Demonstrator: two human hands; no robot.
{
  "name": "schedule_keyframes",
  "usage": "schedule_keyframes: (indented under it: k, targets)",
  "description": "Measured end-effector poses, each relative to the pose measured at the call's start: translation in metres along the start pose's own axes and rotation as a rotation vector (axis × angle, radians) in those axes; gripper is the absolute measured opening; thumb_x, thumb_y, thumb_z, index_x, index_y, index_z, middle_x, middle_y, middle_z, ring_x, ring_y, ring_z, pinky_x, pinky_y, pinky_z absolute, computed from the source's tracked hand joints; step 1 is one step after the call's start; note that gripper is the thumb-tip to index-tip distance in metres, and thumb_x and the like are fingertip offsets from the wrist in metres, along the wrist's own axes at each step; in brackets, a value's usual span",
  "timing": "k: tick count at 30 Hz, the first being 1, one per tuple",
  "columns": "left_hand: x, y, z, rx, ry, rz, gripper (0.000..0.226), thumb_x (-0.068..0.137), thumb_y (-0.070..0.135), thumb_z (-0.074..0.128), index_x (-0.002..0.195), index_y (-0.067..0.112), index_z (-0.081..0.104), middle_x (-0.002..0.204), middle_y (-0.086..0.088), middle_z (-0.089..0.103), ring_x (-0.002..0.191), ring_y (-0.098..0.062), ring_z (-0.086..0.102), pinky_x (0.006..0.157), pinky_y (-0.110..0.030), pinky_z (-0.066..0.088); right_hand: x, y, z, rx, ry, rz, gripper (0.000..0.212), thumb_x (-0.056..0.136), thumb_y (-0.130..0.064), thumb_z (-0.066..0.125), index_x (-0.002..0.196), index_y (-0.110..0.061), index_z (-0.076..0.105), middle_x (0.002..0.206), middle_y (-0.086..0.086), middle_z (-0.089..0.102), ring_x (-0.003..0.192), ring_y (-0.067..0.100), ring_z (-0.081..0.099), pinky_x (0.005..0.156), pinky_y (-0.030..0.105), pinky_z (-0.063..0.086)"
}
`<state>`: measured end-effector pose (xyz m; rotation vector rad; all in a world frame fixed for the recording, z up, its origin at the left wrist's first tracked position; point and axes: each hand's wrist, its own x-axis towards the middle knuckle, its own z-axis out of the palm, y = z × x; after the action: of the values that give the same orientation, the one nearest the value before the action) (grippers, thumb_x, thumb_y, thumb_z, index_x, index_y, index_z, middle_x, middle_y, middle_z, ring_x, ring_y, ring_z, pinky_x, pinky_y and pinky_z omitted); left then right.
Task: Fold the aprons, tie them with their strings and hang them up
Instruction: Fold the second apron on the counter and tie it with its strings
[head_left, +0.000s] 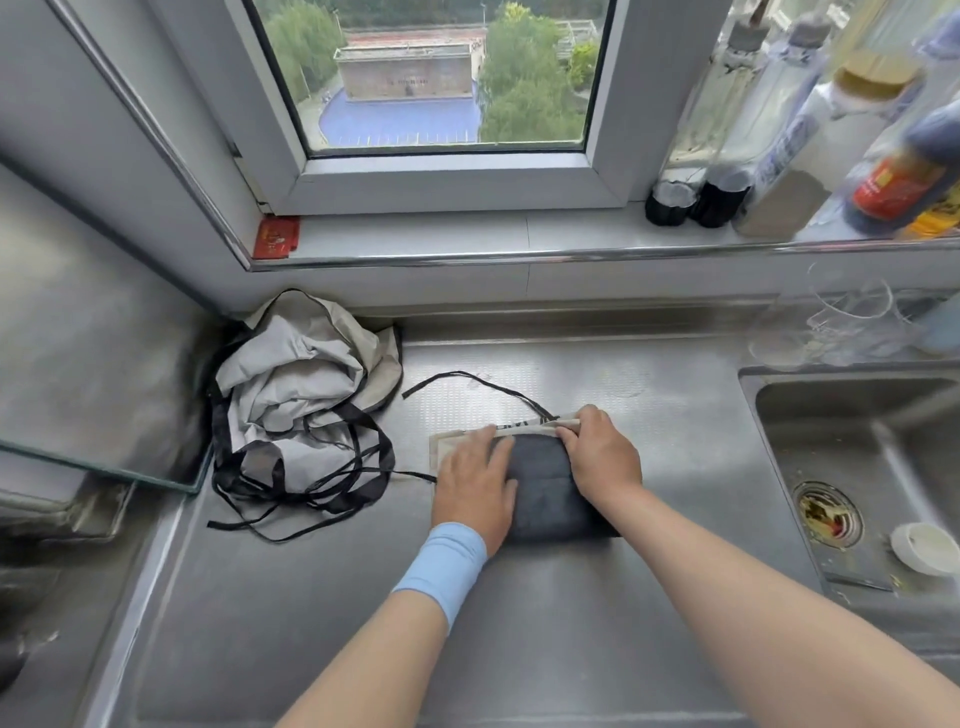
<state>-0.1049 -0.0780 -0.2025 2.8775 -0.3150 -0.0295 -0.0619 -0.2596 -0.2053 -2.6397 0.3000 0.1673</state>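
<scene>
Left hand (475, 480) flat, pressing folded apron (545, 493); right hand (602, 452) pinching its far edge.

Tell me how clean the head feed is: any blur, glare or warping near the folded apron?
Head view: folded apron, left hand and right hand are fairly sharp; bottles at far right smeared by blur; wide-angle lens bows the window sill; daylight leaves a pale sheen on the steel counter, no hard shadows.

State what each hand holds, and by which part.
The right hand pinches the folded apron at its far right corner; the left hand presses flat on it.
</scene>
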Motion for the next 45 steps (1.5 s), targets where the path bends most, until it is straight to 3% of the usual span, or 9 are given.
schedule_keyframes:
  k: [5,11,19,23,26,29,35,42,45]
  targets:
    - [0.008,0.000,0.015,0.089,-0.303,0.028,0.078,0.080,0.057,0.010,0.153,0.031,0.009,0.163,-0.001,-0.005,0.149,-0.026,-0.004,0.118,-0.053,0.003,0.006,-0.002,0.008,0.085,0.267,0.068,0.043,0.090,-0.032,0.064,0.126,-0.010,0.053,0.125,0.010,0.054,0.115,0.031,0.050,0.094,0.042,0.042]
    - [-0.006,-0.019,0.018,0.107,-0.327,0.007,0.076,0.082,0.066,0.006,0.151,0.039,-0.011,0.158,0.002,-0.026,0.145,-0.024,-0.025,0.116,-0.054,-0.011,0.005,0.009,0.010,0.037,0.105,-0.180,0.060,0.093,-0.041,0.022,0.142,-0.020,0.051,0.127,-0.001,0.063,0.125,0.022,0.048,0.104,0.040,0.030]
    - [-0.014,-0.035,0.021,0.080,-0.287,0.032,0.070,0.087,0.064,0.017,0.152,0.040,0.003,0.161,0.004,-0.015,0.147,-0.020,-0.020,0.115,-0.053,-0.012,0.014,0.006,0.008,-0.147,-0.184,-0.478,0.069,0.098,-0.027,0.040,0.158,-0.021,0.006,0.157,-0.005,0.032,0.146,0.011,0.023,0.122,0.037,0.010]
    - [-0.014,-0.040,0.025,0.118,-0.235,-0.043,0.062,0.088,0.060,0.033,0.146,0.036,0.035,0.158,-0.005,0.026,0.146,-0.031,0.020,0.111,-0.062,0.008,0.017,-0.006,0.014,-0.193,-0.118,-0.464,0.060,0.100,-0.021,0.042,0.156,-0.018,0.021,0.147,0.002,0.044,0.136,0.022,0.040,0.109,0.039,0.032]
    - [-0.014,-0.045,0.029,0.139,-0.184,-0.059,0.063,0.088,0.060,0.034,0.148,0.039,0.026,0.161,-0.009,0.013,0.148,-0.035,0.009,0.110,-0.062,0.007,0.015,-0.013,0.019,-0.313,-0.002,-0.497,0.065,0.089,-0.006,0.050,0.151,-0.017,0.034,0.142,0.013,0.046,0.126,0.032,0.047,0.100,0.044,0.043]
    - [-0.016,-0.054,0.031,0.151,-0.172,-0.052,0.064,0.090,0.060,0.030,0.149,0.040,0.018,0.162,-0.008,0.005,0.149,-0.031,0.002,0.112,-0.058,0.006,0.014,-0.003,0.029,-0.438,-0.055,-0.584,0.054,0.093,-0.018,0.031,0.146,-0.014,0.044,0.154,0.014,0.039,0.142,0.033,0.037,0.114,0.046,0.024]
    - [-0.024,-0.077,0.034,0.179,-0.164,0.031,0.066,0.091,0.054,0.030,0.150,0.023,0.029,0.161,-0.008,0.012,0.148,-0.026,0.008,0.113,-0.049,0.012,0.009,0.017,0.036,-0.482,-0.242,-0.521,0.076,0.091,-0.059,0.000,0.153,-0.017,-0.013,0.160,-0.002,-0.022,0.148,0.015,-0.021,0.120,0.038,-0.011]
    - [-0.030,-0.038,0.018,0.126,-0.241,0.134,0.054,0.077,0.026,0.045,0.130,0.021,0.055,0.143,-0.007,0.049,0.134,-0.029,0.035,0.107,-0.047,0.027,-0.002,0.003,0.032,-0.437,-0.039,-0.812,0.060,0.094,-0.019,0.032,0.154,-0.018,0.031,0.163,0.017,0.014,0.150,0.035,0.016,0.118,0.050,0.019]
    - [-0.044,-0.030,0.023,0.075,-0.307,0.061,0.059,0.085,0.040,0.039,0.141,0.024,0.044,0.151,-0.001,0.039,0.140,-0.025,0.032,0.108,-0.050,0.022,-0.015,-0.007,0.032,-0.485,0.027,-1.010,0.049,0.092,-0.016,0.035,0.138,-0.015,0.052,0.151,0.019,0.041,0.131,0.038,0.046,0.104,0.047,0.040]
